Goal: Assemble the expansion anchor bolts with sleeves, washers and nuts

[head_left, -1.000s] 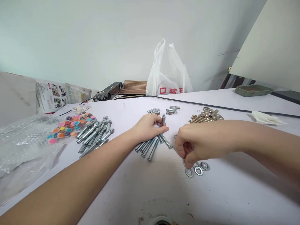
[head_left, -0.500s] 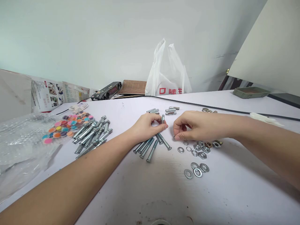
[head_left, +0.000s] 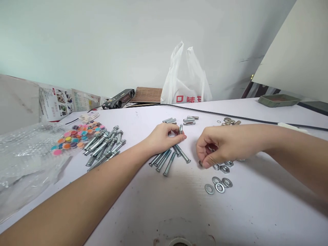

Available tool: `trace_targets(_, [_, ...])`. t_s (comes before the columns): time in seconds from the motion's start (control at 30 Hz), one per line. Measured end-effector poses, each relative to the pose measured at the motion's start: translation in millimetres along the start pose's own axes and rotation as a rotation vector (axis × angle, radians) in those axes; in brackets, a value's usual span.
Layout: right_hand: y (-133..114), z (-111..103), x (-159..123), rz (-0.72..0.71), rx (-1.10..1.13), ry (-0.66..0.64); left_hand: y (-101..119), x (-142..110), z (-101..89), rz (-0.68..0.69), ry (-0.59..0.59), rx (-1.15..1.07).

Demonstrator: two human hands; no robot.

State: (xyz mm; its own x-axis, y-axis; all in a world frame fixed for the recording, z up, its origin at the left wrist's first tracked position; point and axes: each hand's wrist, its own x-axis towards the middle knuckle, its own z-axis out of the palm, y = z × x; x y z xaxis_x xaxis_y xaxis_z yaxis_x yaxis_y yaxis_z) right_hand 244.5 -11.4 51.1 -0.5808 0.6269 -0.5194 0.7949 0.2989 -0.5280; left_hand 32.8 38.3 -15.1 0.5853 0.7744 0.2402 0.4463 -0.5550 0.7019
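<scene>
Holding a bolt (head_left: 180, 129) upright in the left hand (head_left: 162, 136), seemingly to leave its top exposed, with loose bolts (head_left: 169, 164) just below that grip. With the right hand (head_left: 222, 145) curled at a washer (head_left: 200, 163), cannot tell whether pinching it.

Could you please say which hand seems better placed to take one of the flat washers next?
Probably the right hand: it is close to the flat washers, though at a small ring; the left hand is farther away, holding an upright metal piece.
</scene>
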Motion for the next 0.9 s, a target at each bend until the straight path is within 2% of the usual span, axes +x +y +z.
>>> trace_targets(0.07, [-1.1, 3.0, 0.3, 0.008, -0.019, -0.005, -0.3, -0.1, -0.2, 0.002, -0.001, -0.005])
trace_targets(0.3, [0.6, 5.1, 3.5, 0.073, -0.065, 0.099, 0.5, -0.3, -0.6, -0.005, -0.008, -0.006])
trace_targets(0.47, [-0.7, 6.5, 1.6, 0.054, -0.094, 0.102, 1.6, 0.2, -1.2, -0.008, -0.004, 0.012])
trace_targets(0.6, [-5.8, 3.2, -2.2, -0.010, -0.032, 0.123, 1.0, 0.3, -1.3, 0.004, 0.005, 0.021])
trace_targets(0.67, [-8.6, -2.2, -2.0, -0.062, 0.037, 0.220, 0.9, -0.5, -1.1, 0.015, 0.003, 0.019])
trace_targets(0.8, [-10.4, -11.0, 8.4, -0.140, 0.265, 0.640, 1.4, -2.3, -0.4, 0.010, -0.007, 0.002])
trace_targets(0.83, [-9.8, -11.2, 12.5, -0.144, 0.320, 0.707, 1.4, -2.4, -0.2, 0.005, -0.008, 0.003])
trace_targets(0.9, [-7.7, -9.0, 20.8, -0.127, 0.406, 0.736, 1.0, -2.0, 0.1, 0.001, -0.006, 0.012])
